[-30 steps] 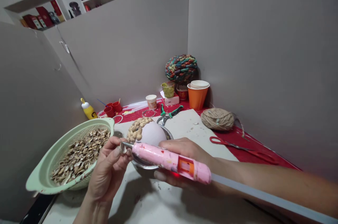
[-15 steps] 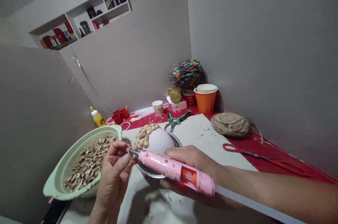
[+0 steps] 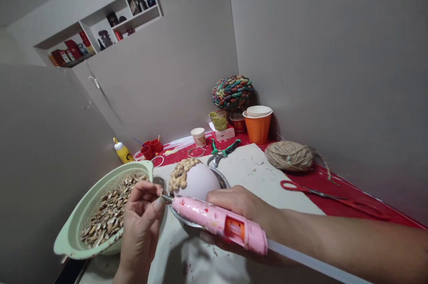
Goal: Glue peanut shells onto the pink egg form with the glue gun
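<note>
My right hand is wrapped round a pink hot glue gun, with a translucent glue stick trailing from its back end. Its metal nozzle points left, right at the fingertips of my left hand. Those fingers pinch a small piece, probably a nutshell, mostly hidden by the nozzle and fingertips. Behind the gun a smooth white ball rests in a metal bowl. Tan shells cover the ball's upper left side. Left of my left hand stands a pale green colander holding many loose shells.
Green-handled pruners lie beyond the bowl. A twine ball and red-handled scissors are at right. Along the back are an orange bucket, a paper cup, a multicoloured ball and a yellow bottle.
The glue gun and both hands have shifted slightly left in view, along with the whole scene. The nozzle stays at my left fingertips, and both grips are unchanged.
</note>
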Tool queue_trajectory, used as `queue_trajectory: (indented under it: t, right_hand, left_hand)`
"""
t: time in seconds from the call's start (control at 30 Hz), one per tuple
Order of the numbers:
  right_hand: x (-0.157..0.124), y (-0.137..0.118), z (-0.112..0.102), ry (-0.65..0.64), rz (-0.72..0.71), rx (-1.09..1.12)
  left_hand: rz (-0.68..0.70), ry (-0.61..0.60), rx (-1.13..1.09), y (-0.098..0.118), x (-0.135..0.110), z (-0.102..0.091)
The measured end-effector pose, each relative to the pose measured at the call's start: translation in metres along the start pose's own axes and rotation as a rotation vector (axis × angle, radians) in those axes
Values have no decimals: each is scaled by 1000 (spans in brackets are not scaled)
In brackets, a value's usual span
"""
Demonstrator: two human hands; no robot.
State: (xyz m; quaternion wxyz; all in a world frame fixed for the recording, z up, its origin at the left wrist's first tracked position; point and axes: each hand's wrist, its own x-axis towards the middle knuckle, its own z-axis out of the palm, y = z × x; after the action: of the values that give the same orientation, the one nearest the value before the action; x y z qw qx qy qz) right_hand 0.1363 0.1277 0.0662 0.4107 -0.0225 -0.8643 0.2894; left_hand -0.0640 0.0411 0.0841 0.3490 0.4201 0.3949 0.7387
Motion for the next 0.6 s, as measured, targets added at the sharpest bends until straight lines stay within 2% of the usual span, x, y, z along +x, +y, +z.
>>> queue_trajectory:
  t: [0.6]
  right_hand:
    - [-1, 5, 2, 12, -44, -2]
  left_hand:
    - [37, 3, 36, 1, -1, 2]
